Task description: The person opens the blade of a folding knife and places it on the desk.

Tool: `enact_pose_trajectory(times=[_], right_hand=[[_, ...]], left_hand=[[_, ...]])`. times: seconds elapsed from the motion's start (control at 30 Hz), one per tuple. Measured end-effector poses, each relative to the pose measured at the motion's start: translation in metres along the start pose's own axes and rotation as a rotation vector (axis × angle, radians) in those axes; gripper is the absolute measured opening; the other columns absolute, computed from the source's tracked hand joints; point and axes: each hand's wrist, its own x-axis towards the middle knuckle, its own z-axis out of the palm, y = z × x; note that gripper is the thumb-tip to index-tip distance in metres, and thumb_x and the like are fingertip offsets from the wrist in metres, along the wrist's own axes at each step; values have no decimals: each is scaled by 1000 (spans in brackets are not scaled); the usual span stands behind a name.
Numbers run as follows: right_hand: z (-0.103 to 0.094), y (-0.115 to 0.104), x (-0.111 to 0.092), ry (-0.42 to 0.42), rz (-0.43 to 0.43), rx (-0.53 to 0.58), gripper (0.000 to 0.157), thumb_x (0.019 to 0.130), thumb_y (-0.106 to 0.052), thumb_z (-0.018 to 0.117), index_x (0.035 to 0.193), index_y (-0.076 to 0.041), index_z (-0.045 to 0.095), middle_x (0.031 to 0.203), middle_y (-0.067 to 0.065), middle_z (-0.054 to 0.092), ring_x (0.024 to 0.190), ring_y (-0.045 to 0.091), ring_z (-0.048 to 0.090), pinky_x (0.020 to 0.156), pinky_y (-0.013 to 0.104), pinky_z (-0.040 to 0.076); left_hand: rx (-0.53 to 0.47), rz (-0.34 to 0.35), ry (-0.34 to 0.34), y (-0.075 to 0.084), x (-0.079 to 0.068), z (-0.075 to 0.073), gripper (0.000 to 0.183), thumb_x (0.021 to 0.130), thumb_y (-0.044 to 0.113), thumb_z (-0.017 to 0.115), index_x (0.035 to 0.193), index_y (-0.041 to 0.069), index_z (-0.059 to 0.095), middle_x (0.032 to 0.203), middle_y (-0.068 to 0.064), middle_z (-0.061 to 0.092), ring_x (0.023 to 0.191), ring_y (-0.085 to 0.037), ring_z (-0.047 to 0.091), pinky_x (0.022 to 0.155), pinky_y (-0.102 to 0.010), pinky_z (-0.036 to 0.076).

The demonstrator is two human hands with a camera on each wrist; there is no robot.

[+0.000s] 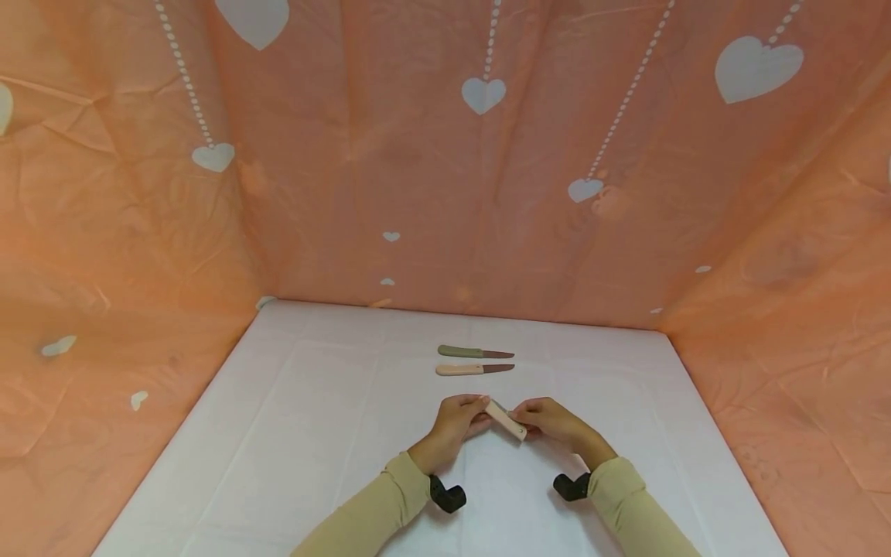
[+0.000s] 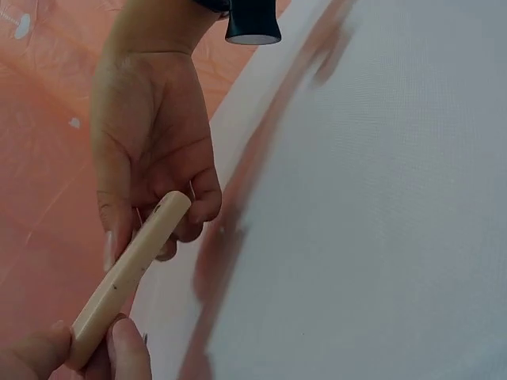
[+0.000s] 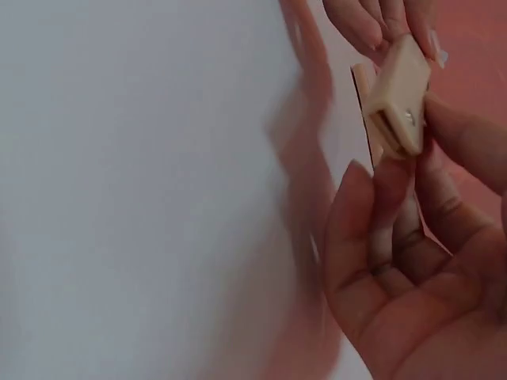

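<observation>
A beige-handled folding knife (image 1: 506, 422) is held between both hands, just above the white table. My left hand (image 1: 452, 425) pinches its upper-left end between thumb and fingers. The fingers of my right hand (image 1: 557, 425) grip it near the lower-right end. A thin strip of blade shows along the handle's upper edge in the head view. In the right wrist view, the slot in the end of the knife (image 3: 400, 95) faces the camera. The left wrist view shows the handle's long narrow side, with a hand at each end.
Beyond the hands, a green-handled knife (image 1: 461, 352) and a pale beige-handled knife (image 1: 459, 370) lie parallel on the white tabletop (image 1: 313, 418), blades pointing right. Orange cloth (image 1: 418, 178) with white hearts hangs behind and at both sides. Black wrist cameras (image 1: 448, 495) sit under the cuffs.
</observation>
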Motion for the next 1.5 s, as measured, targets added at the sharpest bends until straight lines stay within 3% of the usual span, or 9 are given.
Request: enact_pose_trajectory(times=[0.23,0.47,0.63,1.0,1.27,1.5], right_hand=[[6,-4,7,10,-49,5,30,90,-27,62,100,1,63,87,3,60,78,13,53,66,23,47],[13,-6,12,-39,-37,129,26,92,-24,60,99,1,63,81,1,59,71,11,50,59,22,44],[20,-8,12,-66,-44,228,23,92,-20,60,99,1,63,86,3,62,75,11,55,64,22,49],[24,-8,12,-12,-60,325,15,93,-15,57,93,-1,61,82,1,60,73,9,55,62,20,50],[27,-14,10,-5,-97,267,28,94,-16,56,109,7,54,94,4,62,85,13,60,72,25,53],[24,-16,11,-15,-93,206,23,93,-15,58,102,6,57,89,3,61,80,13,56,67,24,50]], left_hand=[[5,14,-31,1,2,0,32,90,12,62,111,-13,57,96,-18,65,87,-23,65,83,-38,53],[55,32,-54,5,3,-3,36,90,17,64,112,-10,58,96,-17,66,86,-24,66,81,-38,54],[97,38,-68,5,2,-5,35,89,18,64,110,-10,59,93,-16,66,83,-23,66,78,-38,55],[114,77,-84,10,-1,-7,35,90,18,63,110,-10,58,94,-17,66,83,-23,66,80,-39,55],[157,59,-93,11,0,-11,36,90,21,64,108,-9,58,95,-16,66,83,-20,66,81,-37,55],[210,39,-121,13,1,-14,31,90,19,63,107,-7,59,93,-14,66,82,-19,66,80,-37,55]])
